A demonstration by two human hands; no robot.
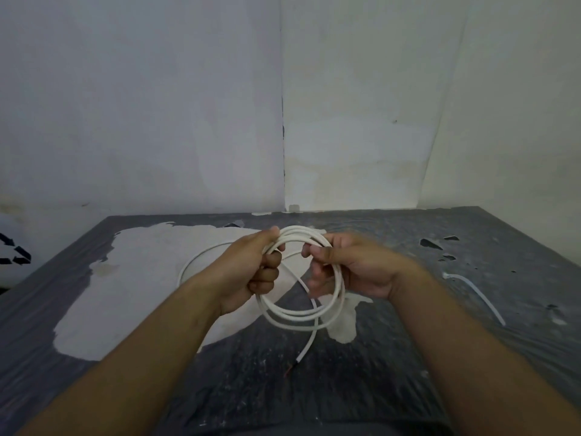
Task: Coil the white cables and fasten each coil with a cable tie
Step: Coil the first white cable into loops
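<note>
Two bare hands hold one white cable (301, 313) above a worn grey table (393, 357), the cable wound into a round coil of roughly three or four loops. The left hand (251, 269) is closed in a fist around the coil's left side, the strands bunched between thumb and fingers. The right hand (349, 269), slightly blurred, wraps the coil's right side, thumb pinched against the strands near the top. One smooth, round-sectioned loop trails out left of the coil and lies on the table; one free end (298, 360) hangs below the coil, its tip stripped to show dark and reddish cores. One thin white cable tie (478, 297), a flat flexible strip, lies on the table well to the right of the coil. The tabletop's grey coating is peeled away in a large pale patch (132, 294) left of the coil. Behind the table stand pale, stained walls (157, 105).
</note>
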